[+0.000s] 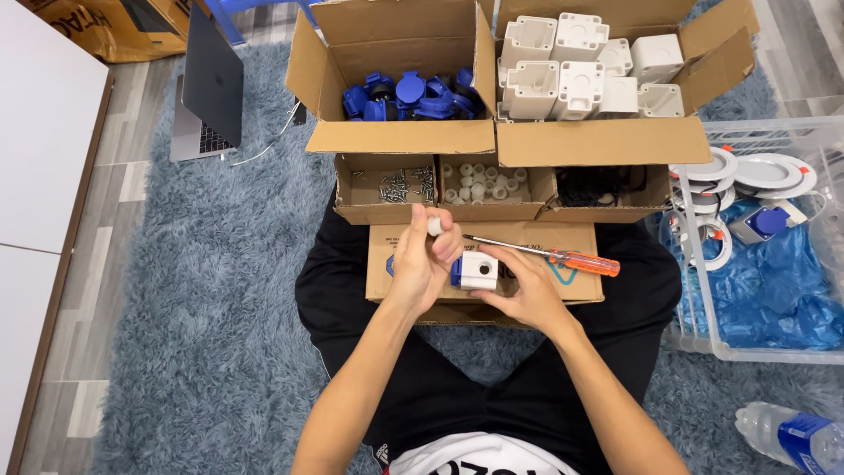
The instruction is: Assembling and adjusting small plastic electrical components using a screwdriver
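My right hand (526,286) grips a small white box-shaped housing (480,270) with a blue part on its left side, held over a flat piece of cardboard (576,239) on my lap. Just left of it, my left hand (420,262) pinches a small white round cap (434,226) between the fingertips. A screwdriver (563,258) with an orange handle lies on the cardboard beside my right hand, its tip pointing left.
In front stand open cardboard boxes: blue parts (413,95), white housings (571,66), screws (400,186), white caps (479,182), black parts (598,185). A clear plastic bin (774,347) with round white fittings is at the right, a laptop (207,88) at the left, a water bottle (791,435) bottom right.
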